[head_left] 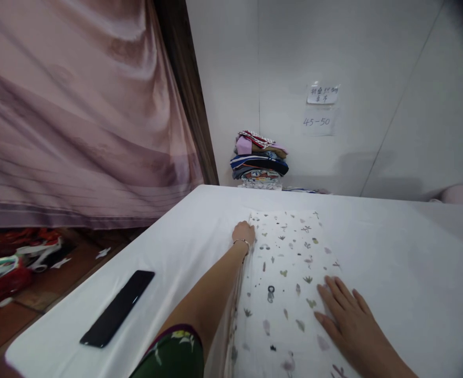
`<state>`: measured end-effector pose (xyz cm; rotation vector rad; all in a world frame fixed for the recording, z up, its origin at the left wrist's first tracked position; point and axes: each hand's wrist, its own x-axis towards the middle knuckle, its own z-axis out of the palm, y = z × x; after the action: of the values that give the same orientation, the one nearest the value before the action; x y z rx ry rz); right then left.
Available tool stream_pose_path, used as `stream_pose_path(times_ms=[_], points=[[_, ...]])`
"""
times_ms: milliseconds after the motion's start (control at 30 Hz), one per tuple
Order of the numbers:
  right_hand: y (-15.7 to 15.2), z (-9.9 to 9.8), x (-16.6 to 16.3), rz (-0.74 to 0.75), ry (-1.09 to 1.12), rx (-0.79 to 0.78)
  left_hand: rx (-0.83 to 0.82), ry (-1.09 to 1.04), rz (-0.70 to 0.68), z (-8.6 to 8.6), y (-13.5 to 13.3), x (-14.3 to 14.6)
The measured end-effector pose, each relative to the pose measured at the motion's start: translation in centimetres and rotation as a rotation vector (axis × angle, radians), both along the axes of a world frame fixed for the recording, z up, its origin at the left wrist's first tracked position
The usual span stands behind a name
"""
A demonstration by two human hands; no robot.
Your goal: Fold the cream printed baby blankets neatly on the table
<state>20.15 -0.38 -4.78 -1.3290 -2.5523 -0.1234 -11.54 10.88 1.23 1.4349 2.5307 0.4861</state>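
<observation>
A long folded white cloth with a print of small plants, birds and clouds lies on the white-covered table. My left hand, with a bracelet at the wrist, is at the far end of its left edge. The fingers of that hand are curled closed on the edge, and their tips are partly hidden. Flat over the right edge rests my right hand, nearer to me, its fingers spread and touching the fabric. Part of the cloth's near left edge is behind my left forearm.
A black phone-like slab lies on the table at left. Beyond the far edge, a stack of folded fabrics stands against the wall. A pink curtain hangs at left, with a red bag on the floor below.
</observation>
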Motion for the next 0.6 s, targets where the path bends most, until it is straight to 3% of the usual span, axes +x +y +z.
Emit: stream_pose_path(times_ms=[233, 433, 600], points=[[-0.1, -0.2, 0.1, 0.002, 0.011, -0.001, -0.008, 0.011, 0.006, -0.2, 0.6, -0.2], [0.0, -0.4, 0.2, 0.010, -0.011, 0.045, -0.020, 0.004, -0.015, 0.5, 2.7, -0.4], [-0.1, -0.3, 0.3, 0.037, -0.045, 0.110, -0.016, 0.006, 0.018, -0.1, 3.8, -0.7]])
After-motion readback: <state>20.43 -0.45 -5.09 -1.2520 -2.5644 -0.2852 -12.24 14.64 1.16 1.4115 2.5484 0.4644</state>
